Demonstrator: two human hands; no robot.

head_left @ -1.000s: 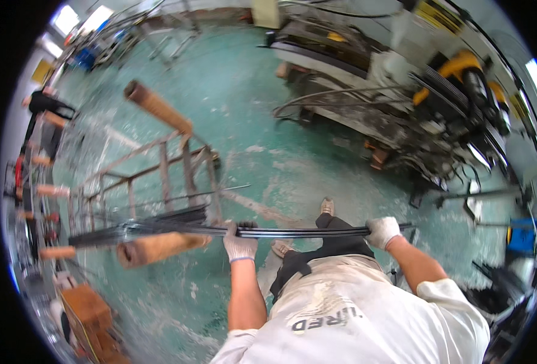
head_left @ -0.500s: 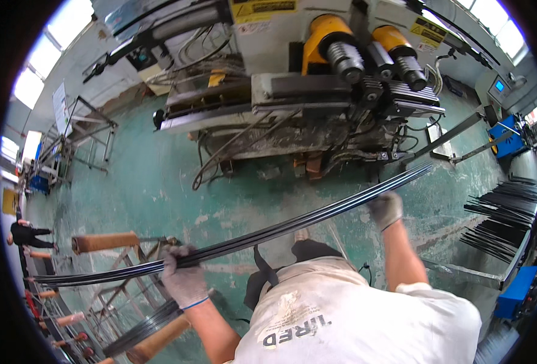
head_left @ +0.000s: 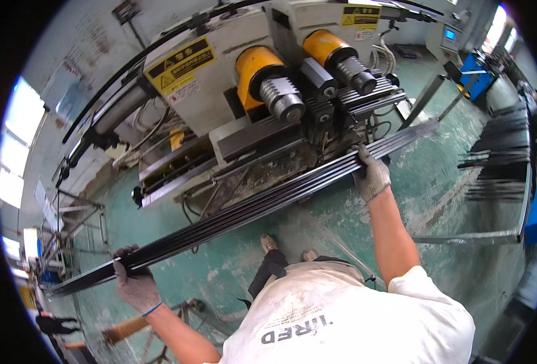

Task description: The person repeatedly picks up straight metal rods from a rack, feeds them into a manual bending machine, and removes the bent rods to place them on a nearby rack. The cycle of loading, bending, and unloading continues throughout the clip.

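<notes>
Gripping long black rods [head_left: 250, 209], both gloved hands near the ends.

Ahead: the roller machine [head_left: 268, 103] blocks you just beyond the bar bundle [head_left: 250, 209].
Below: green floor [head_left: 450, 188] gives you room.

Person wore white short-sleeved shirt, a bit dirty, with dark letters printed on front. Left hand [head_left: 136, 285] had grey knit work glove with thin blue band at wrist. Right hand [head_left: 371, 176] had same kind of grey glove. Arms were bare below sleeves. Trousers were dark. Shoes were light brown, dusty.
</notes>
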